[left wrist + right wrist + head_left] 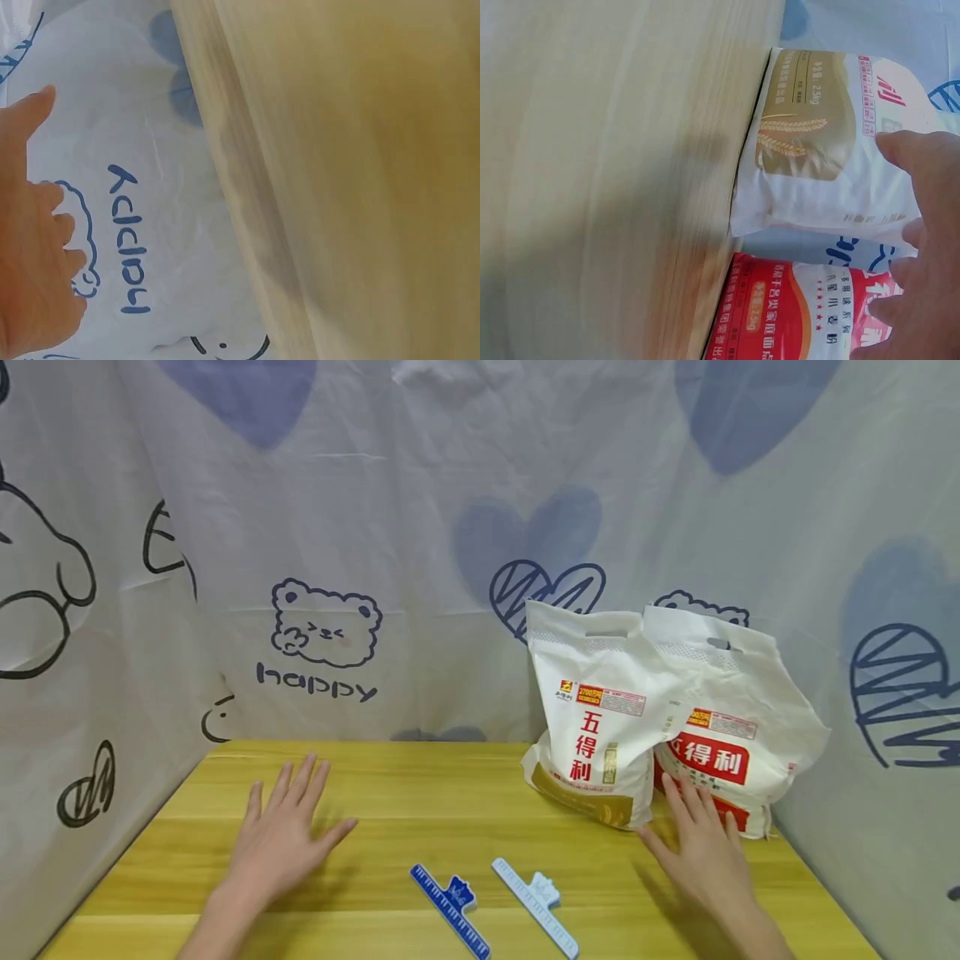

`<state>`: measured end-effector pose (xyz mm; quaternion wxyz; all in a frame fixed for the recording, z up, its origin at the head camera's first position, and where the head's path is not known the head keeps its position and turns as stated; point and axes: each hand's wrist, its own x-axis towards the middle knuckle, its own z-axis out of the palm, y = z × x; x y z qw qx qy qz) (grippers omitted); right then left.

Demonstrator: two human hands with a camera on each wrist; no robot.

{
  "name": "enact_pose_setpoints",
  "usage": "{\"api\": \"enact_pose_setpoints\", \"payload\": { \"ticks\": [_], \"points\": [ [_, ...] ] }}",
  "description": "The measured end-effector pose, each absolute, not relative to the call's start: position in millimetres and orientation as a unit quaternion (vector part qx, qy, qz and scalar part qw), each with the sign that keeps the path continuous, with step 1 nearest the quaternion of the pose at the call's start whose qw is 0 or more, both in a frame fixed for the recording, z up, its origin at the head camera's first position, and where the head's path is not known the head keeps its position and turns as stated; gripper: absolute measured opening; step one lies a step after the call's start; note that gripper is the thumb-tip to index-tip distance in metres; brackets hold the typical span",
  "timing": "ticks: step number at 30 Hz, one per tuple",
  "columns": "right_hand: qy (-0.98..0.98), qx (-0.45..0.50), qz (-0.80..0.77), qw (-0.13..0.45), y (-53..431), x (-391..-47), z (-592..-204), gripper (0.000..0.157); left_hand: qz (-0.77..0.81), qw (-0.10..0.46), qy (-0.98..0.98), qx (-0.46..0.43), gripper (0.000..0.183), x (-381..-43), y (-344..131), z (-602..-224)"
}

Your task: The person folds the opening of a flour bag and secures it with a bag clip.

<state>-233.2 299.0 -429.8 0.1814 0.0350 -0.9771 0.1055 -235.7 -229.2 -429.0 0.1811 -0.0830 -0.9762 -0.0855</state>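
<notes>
Two flat hands: left hand point(279, 835) on table point(420, 793), right hand point(701, 847) by flour bags point(600, 727)

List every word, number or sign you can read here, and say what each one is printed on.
"happy": on the backdrop cloth, under the bear drawing.
"五得利": red, down the front of the gold-trimmed flour bag.
"得利": white on a red band on the red-trimmed flour bag; its first character is hidden.
"2.5kg": apparently, on the gold panel in the right wrist view; blurred.
Remaining small print on both bags: too small to read.
</notes>
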Motion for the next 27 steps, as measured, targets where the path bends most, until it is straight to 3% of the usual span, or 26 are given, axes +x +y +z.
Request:
{"api": "enact_pose_setpoints", "payload": {
  "ticks": [14, 27],
  "points": [
    [-0.936, 0.061, 0.141, 0.317, 281.9, -246.0, -420.4, 0.082, -0.128, 0.258, -0.952, -0.107, 0.089, -261.4, -180.3, -408.3],
    [-0.905, 0.07, 0.2, 0.369, 262.3, -271.8, -417.0, 0.087, -0.158, 0.266, -0.939, -0.149, 0.088, -291.7, -114.1, -404.3]
  ]
}}
